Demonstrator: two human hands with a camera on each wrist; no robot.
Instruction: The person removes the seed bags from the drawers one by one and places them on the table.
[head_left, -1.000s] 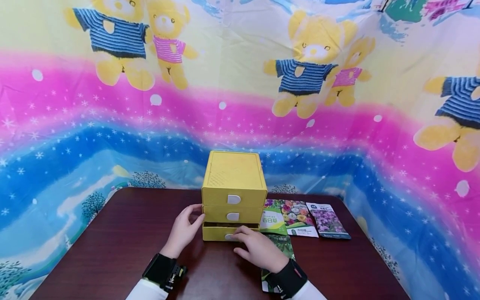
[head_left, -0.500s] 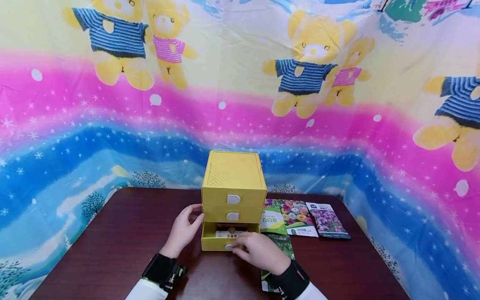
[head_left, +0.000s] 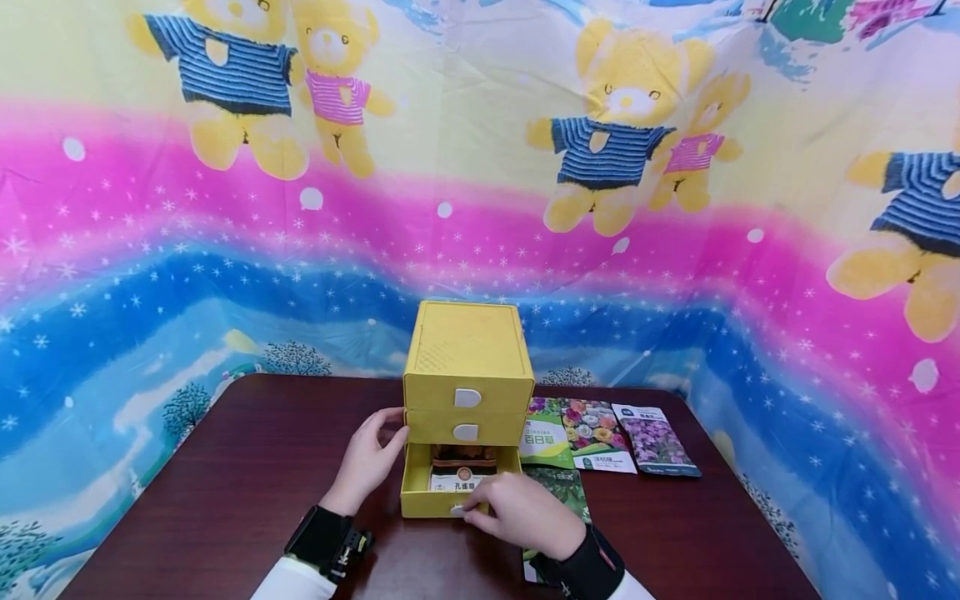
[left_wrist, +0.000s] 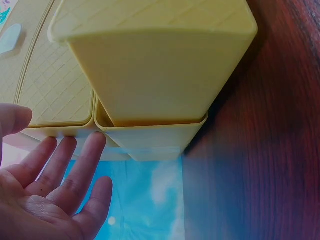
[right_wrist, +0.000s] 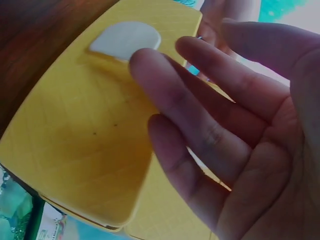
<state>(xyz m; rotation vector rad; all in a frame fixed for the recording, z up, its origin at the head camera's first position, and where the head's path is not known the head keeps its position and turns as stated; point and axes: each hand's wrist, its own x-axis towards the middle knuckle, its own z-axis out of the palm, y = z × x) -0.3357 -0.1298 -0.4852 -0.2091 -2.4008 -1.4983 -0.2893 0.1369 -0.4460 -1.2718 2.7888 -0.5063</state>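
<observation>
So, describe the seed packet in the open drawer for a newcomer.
On the wooden table stands a yellow three-drawer box. Its bottom drawer is pulled out, and the seed packet lies inside. Unlike the loose packets on the table, it shows a round brown emblem on white.

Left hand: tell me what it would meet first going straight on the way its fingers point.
The yellow drawer box, on its left side near the middle drawer. The fingertips of the left hand seem right against it, though contact is unclear.

White sleeves (head_left: 296, 581), black wristbands (head_left: 321, 542), small dark attached device (head_left: 351, 554)
</observation>
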